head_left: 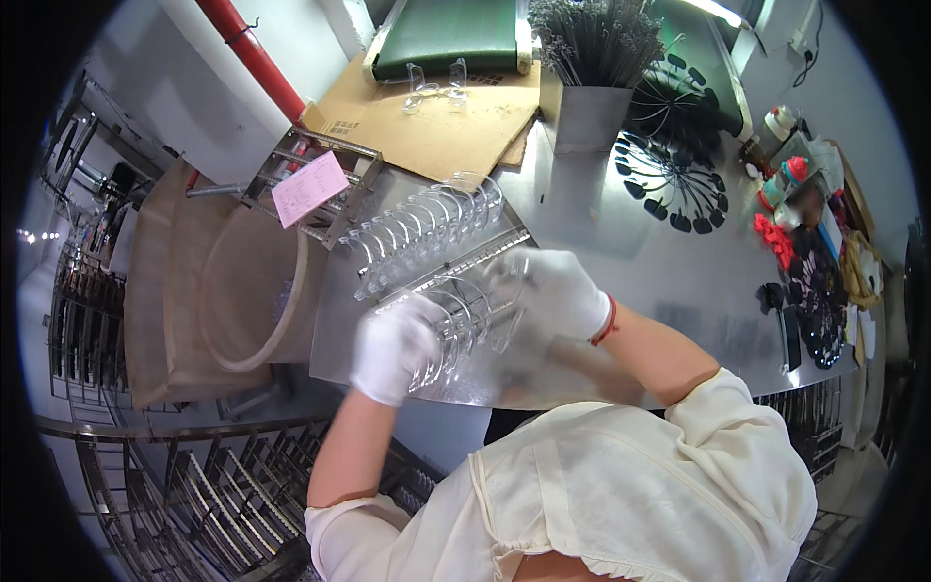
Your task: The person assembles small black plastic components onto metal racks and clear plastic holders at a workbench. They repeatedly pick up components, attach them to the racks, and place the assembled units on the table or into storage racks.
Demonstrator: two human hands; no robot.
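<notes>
I watched the left hand and right hand blur — each grip's opening and hold I couldn't tell. Clear frames along the surface's rack looked light, slippery, brittle — best taken by rims.

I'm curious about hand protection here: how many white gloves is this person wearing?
2: one glove on the left hand, left of the nearer clear pieces; another on the right hand, right of them. Neither is hidden.

Plain white on left glove and right glove, red on wrist cord. Colourless on curved plastic pieces, pink on paper slip.
</notes>
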